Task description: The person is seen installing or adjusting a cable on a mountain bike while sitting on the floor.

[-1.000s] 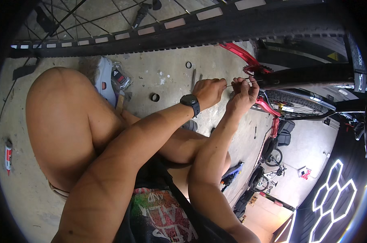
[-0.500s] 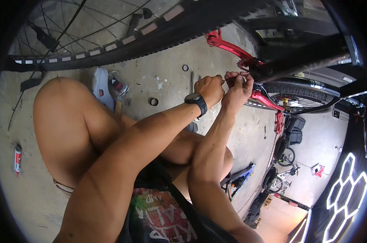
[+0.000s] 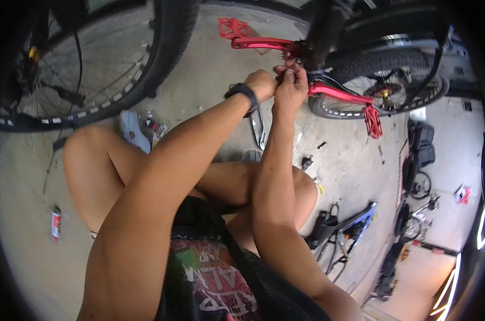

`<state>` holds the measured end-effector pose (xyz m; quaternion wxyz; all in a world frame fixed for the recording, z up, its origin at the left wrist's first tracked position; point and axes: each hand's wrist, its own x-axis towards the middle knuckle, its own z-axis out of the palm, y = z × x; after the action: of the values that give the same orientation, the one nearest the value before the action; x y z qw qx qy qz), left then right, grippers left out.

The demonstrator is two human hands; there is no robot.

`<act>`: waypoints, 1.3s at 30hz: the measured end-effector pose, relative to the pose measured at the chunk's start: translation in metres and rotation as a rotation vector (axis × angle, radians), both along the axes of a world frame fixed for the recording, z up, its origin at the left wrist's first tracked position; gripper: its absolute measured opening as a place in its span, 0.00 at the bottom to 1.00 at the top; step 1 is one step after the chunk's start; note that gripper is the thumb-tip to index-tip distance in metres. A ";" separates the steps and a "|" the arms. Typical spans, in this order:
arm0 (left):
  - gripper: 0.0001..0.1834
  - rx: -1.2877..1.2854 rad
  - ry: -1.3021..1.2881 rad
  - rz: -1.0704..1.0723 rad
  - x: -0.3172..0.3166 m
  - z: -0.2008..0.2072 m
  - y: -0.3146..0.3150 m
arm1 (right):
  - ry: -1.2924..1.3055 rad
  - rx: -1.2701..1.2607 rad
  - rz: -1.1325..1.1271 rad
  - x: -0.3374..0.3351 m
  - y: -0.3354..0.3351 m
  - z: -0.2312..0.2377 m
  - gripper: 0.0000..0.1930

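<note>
Chainring [image 3: 289,55] sits just past our right fingertips, up the picture, its toothed edge showing. Right hand [image 3: 290,92] is the nearer of our two; left hand [image 3: 262,85] is just beside it, on the side away from the lower crank [image 3: 341,93]. Whether the right fingertips touch the ring or only pass in front of it, we cannot tell.

Axes, as we see them: upper crank [image 3: 264,43] runs nearly level, leftward from the ring to a red pedal [image 3: 233,28]. Lower crank starts just beside our right hand and slopes gently down to the right. Black tube [image 3: 325,35] rises from beside the ring, leaning right. Our right forearm comes up almost straight; the left slants in from lower left, watch [image 3: 245,97] at the wrist.

Fingers: right ones bent and bunched, left ones curled in toward them. Anything pinched between is hidden or too small; we cannot say what either hand grasps. Silver tool [image 3: 259,131] lies on the floor between our forearms, lengthwise up the view.
</note>
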<state>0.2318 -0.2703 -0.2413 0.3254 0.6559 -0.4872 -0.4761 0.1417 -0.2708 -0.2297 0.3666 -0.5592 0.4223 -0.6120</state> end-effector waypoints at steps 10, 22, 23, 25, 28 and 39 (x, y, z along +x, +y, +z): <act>0.11 -0.214 0.239 0.050 -0.021 0.007 0.056 | -0.171 0.095 0.021 -0.016 0.008 0.002 0.10; 0.06 -0.448 0.235 0.216 -0.042 0.007 0.042 | -0.609 0.340 0.221 -0.032 -0.005 -0.004 0.07; 0.06 -0.482 0.197 0.236 -0.042 0.005 0.042 | -0.604 0.365 0.275 -0.030 -0.003 -0.004 0.07; 0.08 -0.517 0.068 0.222 -0.040 0.005 0.044 | -0.567 0.410 0.280 -0.028 -0.002 -0.003 0.08; 0.10 -0.581 0.001 0.208 -0.046 0.012 0.054 | -0.656 0.456 0.277 -0.035 0.000 0.000 0.06; 0.13 -0.626 -0.424 0.123 -0.055 0.024 0.082 | -0.612 0.362 0.386 -0.041 -0.006 -0.015 0.10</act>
<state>0.1769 -0.1880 -0.2172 0.4301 0.6367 -0.6251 -0.1375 0.1004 -0.2767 -0.2442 0.6761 -0.3467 0.2820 -0.5858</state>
